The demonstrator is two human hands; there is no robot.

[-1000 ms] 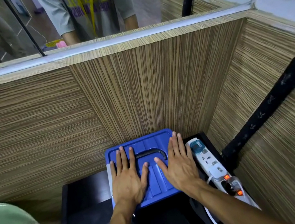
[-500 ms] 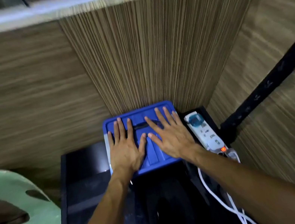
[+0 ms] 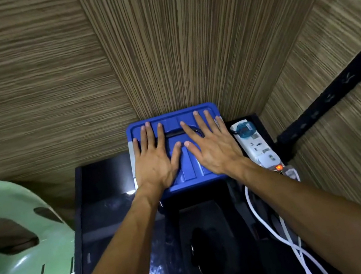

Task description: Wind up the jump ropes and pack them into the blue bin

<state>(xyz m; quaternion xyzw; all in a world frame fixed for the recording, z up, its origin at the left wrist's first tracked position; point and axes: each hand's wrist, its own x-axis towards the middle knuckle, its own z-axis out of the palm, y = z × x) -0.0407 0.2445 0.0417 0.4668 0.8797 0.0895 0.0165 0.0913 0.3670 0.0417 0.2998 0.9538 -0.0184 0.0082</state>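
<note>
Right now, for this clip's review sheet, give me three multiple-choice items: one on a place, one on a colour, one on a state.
1. Where does the power strip lie?
A. right of the blue bin
B. left of it
C. on its lid

2. What colour is the chair?
A. red
B. pale green
C. black

3. How do both hands lie?
A. gripping a rope
B. flat on the lid
C. lifted clear

Key: A, the strip lies by the bin's right edge; B, its plastic is pale green; B, the left hand and right hand lie flat, fingers straight.

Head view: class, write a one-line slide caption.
Left hand and right hand press flat on the closed blue bin beside a power strip.
</note>
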